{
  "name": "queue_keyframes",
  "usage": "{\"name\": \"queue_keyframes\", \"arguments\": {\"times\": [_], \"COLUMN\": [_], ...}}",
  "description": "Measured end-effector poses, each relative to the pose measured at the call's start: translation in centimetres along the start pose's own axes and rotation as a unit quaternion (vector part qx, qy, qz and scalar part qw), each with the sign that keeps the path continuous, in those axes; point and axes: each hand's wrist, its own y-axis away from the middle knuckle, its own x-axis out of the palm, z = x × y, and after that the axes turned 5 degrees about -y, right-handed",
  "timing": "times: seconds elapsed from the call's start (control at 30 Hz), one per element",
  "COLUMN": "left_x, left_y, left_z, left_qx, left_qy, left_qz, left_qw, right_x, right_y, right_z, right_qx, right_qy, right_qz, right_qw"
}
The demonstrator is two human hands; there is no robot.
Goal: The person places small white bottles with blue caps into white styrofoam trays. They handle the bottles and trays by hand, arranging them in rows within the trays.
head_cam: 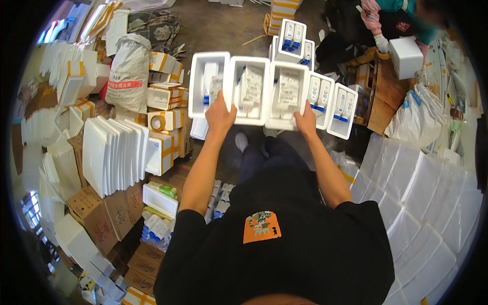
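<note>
Three open white foam boxes stand side by side before me, each with a printed slip inside. My left hand [221, 116] grips the left foam box [193, 85] near its inner lower corner, where it meets the middle foam box [265, 91]. My right hand [306, 120] grips the lower right rim of the right foam box [271, 114]. White bottles with blue caps [320, 91] lie in foam boxes just to the right. Another foam box [281, 55] with such bottles is farther off, beyond the row.
At left are stacked foam lids [114, 156], a woven sack [127, 76], cartons [91, 213] and a tape roll [157, 122]. Wrapped foam boxes [419, 198] are piled at right. A co-worker [396, 19] handles a closed foam box [407, 57] at upper right.
</note>
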Motion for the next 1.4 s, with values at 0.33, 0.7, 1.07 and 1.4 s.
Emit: {"name": "queue_keyframes", "arguments": {"times": [0.33, 0.7, 1.07, 1.4], "left_x": [8.2, 6.1, 4.1, 13.2], "left_y": [-5.4, -4.6, 23.2, 51.5], "left_z": [2.0, 3.6, 9.7, 5.9], "left_qx": [0.119, 0.149, 0.022, -0.153], "left_qy": [0.03, 0.106, 0.19, 0.068], "left_qz": [0.11, 0.172, 0.07, 0.378], "left_qw": [0.986, 0.968, 0.979, 0.91], "right_x": [3.7, 8.7, 11.1, 11.1], "right_y": [-3.1, 3.6, -1.4, -1.8], "right_z": [-2.6, 3.2, 0.4, -1.7], "right_qx": [0.049, -0.201, -0.2, -0.287], "right_qy": [0.088, 0.252, 0.361, 0.401], "right_qz": [-0.153, -0.028, -0.07, -0.113], "right_qw": [0.983, 0.946, 0.908, 0.862]}}
